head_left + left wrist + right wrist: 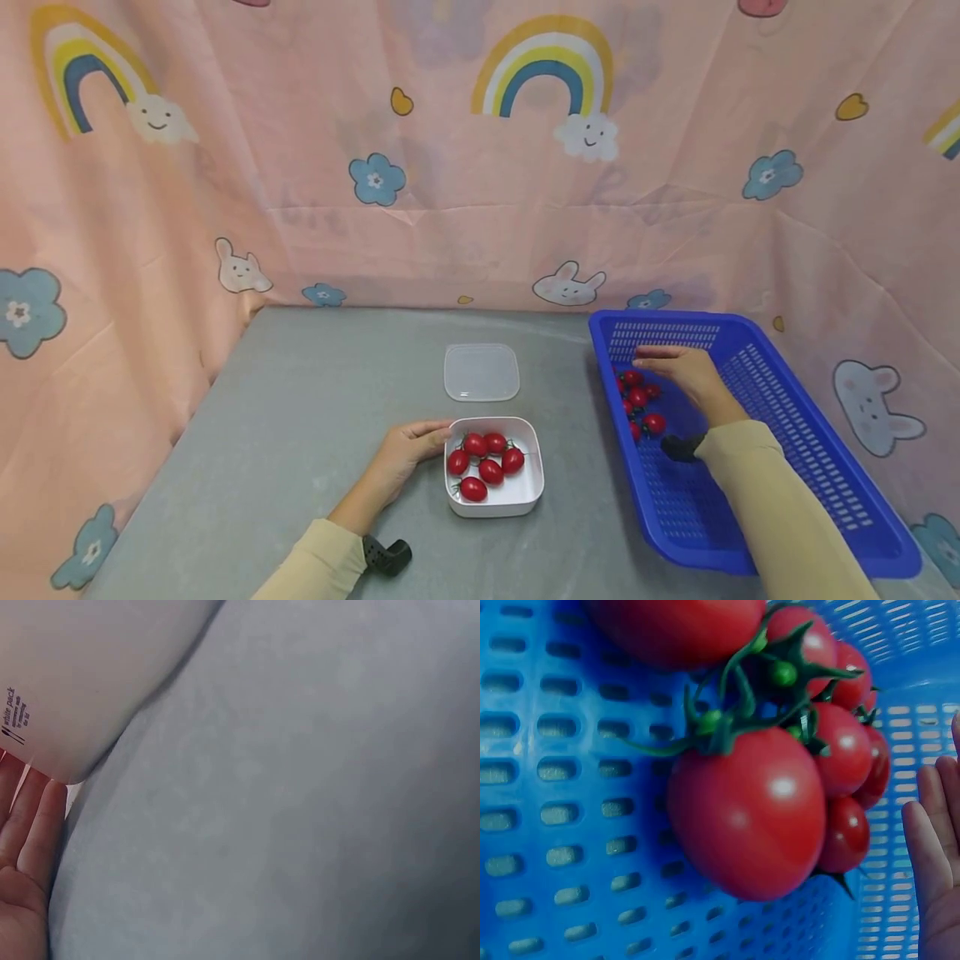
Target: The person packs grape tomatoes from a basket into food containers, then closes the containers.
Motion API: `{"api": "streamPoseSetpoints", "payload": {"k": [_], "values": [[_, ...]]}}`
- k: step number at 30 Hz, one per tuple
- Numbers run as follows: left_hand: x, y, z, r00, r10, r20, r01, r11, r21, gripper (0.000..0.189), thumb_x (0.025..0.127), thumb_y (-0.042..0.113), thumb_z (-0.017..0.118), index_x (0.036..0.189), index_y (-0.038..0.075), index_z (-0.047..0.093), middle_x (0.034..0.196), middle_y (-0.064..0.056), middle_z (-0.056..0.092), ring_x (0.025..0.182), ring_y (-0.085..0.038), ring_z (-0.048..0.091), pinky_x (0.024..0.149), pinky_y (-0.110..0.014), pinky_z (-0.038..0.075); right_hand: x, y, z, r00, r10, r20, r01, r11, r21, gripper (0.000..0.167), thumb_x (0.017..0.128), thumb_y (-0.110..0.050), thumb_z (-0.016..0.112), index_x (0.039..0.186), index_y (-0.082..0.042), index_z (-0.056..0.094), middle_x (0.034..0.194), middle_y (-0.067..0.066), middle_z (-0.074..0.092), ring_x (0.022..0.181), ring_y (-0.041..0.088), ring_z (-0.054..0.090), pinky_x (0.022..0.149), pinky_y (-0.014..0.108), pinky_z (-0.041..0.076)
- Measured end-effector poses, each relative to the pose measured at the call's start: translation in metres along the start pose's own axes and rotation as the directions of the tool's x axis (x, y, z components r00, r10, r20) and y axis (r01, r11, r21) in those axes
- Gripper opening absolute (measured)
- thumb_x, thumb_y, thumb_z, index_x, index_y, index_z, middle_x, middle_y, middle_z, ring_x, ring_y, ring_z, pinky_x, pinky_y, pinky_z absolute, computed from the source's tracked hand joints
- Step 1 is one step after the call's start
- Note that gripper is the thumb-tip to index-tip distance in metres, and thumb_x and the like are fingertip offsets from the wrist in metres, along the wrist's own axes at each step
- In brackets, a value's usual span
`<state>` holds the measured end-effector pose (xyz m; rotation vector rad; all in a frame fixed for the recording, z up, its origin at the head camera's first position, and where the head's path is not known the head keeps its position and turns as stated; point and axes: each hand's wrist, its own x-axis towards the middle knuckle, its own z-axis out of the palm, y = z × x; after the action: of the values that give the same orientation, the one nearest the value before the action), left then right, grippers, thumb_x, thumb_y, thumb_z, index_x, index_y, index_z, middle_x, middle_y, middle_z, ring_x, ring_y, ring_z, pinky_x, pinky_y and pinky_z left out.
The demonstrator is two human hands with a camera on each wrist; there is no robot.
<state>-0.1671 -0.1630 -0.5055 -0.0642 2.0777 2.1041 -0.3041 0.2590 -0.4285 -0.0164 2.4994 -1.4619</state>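
Observation:
A white square container [532,483] stands on the table with several cherry tomatoes [491,472] in it. Against its left side rests my left hand [405,458], thumb by the rim; the left wrist view shows its fingers [39,832] straight along the container's wall [82,667]. My right hand [686,375] is over the blue basket [652,533], its fingers extended and holding nothing. Below and left of it lie more cherry tomatoes [637,397], some with green stems. In the right wrist view one large-looking tomato [746,814] is close, apart from the right fingers [930,855].
A clear flat lid [482,372] lies on the grey table [330,375] behind the white container. The basket's raised walls surround my right hand. A pink patterned curtain [450,242] hangs along the back and sides.

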Motion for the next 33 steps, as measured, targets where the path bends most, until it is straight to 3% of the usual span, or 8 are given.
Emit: {"api": "streamPoseSetpoints", "payload": {"k": [3, 6, 8, 10, 15, 22, 26, 33], "values": [[0.000, 0.000, 0.001, 1.000, -0.008, -0.001, 0.008, 1.000, -0.015, 0.040, 0.091, 0.019, 0.071, 0.122, -0.005, 0.067, 0.119, -0.010, 0.073, 0.096, -0.003, 0.068, 0.087, -0.021, 0.055, 0.003, 0.004, 0.000, 1.000, 0.014, 0.009, -0.014, 1.000, 0.006, 0.063, 0.092, -0.034, 0.072, 0.140, 0.002, 0.054, 0.120, -0.011, 0.071, 0.092, -0.015, 0.058, 0.112, 0.039, 0.043], [0.000, 0.001, 0.001, 1.000, -0.011, -0.001, 0.011, 1.000, -0.013, 0.040, 0.091, 0.019, 0.072, 0.122, -0.005, 0.067, 0.119, -0.010, 0.073, 0.096, -0.003, 0.068, 0.087, -0.021, 0.055, 0.004, 0.006, 0.000, 0.999, 0.041, 0.033, -0.041, 0.999, -0.003, 0.062, 0.093, -0.033, 0.070, 0.141, 0.002, 0.052, 0.134, 0.004, 0.066, 0.113, 0.009, 0.065, 0.117, 0.055, 0.032], [0.000, 0.001, 0.001, 1.000, -0.009, 0.000, 0.009, 1.000, -0.007, 0.040, 0.091, 0.020, 0.071, 0.122, -0.005, 0.067, 0.119, -0.010, 0.072, 0.096, -0.003, 0.068, 0.088, -0.021, 0.054, 0.005, 0.007, 0.000, 0.996, 0.067, 0.052, -0.067, 0.998, -0.012, 0.063, 0.094, -0.032, 0.069, 0.142, 0.003, 0.050, 0.144, 0.017, 0.054, 0.131, 0.028, 0.055, 0.118, 0.059, 0.028], [0.000, 0.000, 0.000, 1.000, -0.008, 0.001, 0.008, 1.000, -0.001, 0.039, 0.091, 0.020, 0.071, 0.122, -0.004, 0.067, 0.120, -0.010, 0.072, 0.096, -0.003, 0.068, 0.088, -0.021, 0.054, 0.006, 0.007, 0.000, 0.993, 0.096, 0.066, -0.094, 0.995, -0.035, 0.064, 0.094, -0.034, 0.069, 0.143, 0.002, 0.049, 0.148, 0.022, 0.046, 0.144, 0.041, 0.036, 0.118, 0.065, 0.021], [0.000, 0.000, 0.000, 1.000, -0.007, -0.002, 0.007, 1.000, 0.002, 0.039, 0.092, 0.020, 0.071, 0.122, -0.004, 0.068, 0.120, -0.010, 0.072, 0.097, -0.003, 0.068, 0.088, -0.021, 0.054, 0.008, 0.009, 0.001, 0.990, 0.126, 0.070, -0.120, 0.989, -0.084, 0.062, 0.092, -0.035, 0.071, 0.141, 0.000, 0.052, 0.148, 0.022, 0.047, 0.148, 0.044, 0.025, 0.116, 0.069, 0.017], [0.000, 0.001, 0.000, 1.000, -0.006, -0.002, 0.006, 1.000, 0.007, 0.039, 0.092, 0.020, 0.071, 0.122, -0.004, 0.068, 0.121, -0.012, 0.071, 0.098, -0.004, 0.068, 0.089, -0.021, 0.054, 0.010, 0.011, 0.005, 0.993, 0.101, 0.054, -0.092, 0.985, -0.145, 0.056, 0.093, -0.034, 0.070, 0.135, 0.001, 0.058, 0.144, 0.023, 0.051, 0.142, 0.045, 0.034, 0.114, 0.066, 0.026], [0.000, 0.000, 0.000, 1.000, -0.006, -0.001, 0.006, 1.000, 0.003, 0.039, 0.092, 0.020, 0.071, 0.122, -0.004, 0.067, 0.121, -0.011, 0.071, 0.098, -0.004, 0.068, 0.089, -0.021, 0.054, 0.011, 0.010, 0.005, 0.998, 0.066, 0.004, -0.064, 0.981, -0.182, 0.058, 0.091, -0.039, 0.071, 0.131, 0.002, 0.061, 0.140, 0.023, 0.055, 0.141, 0.043, 0.037, 0.115, 0.065, 0.026], [0.000, 0.000, 0.000, 1.000, -0.007, -0.005, 0.007, 1.000, -0.006, 0.039, 0.092, 0.019, 0.071, 0.122, -0.005, 0.067, 0.119, -0.010, 0.072, 0.096, -0.003, 0.068, 0.088, -0.020, 0.054, 0.006, -0.007, -0.004, 0.998, 0.023, -0.051, -0.032, 0.981, -0.191, 0.065, 0.091, -0.051, 0.068, 0.133, -0.002, 0.061, 0.141, 0.024, 0.055, 0.139, 0.043, 0.041, 0.114, 0.066, 0.028]]}}
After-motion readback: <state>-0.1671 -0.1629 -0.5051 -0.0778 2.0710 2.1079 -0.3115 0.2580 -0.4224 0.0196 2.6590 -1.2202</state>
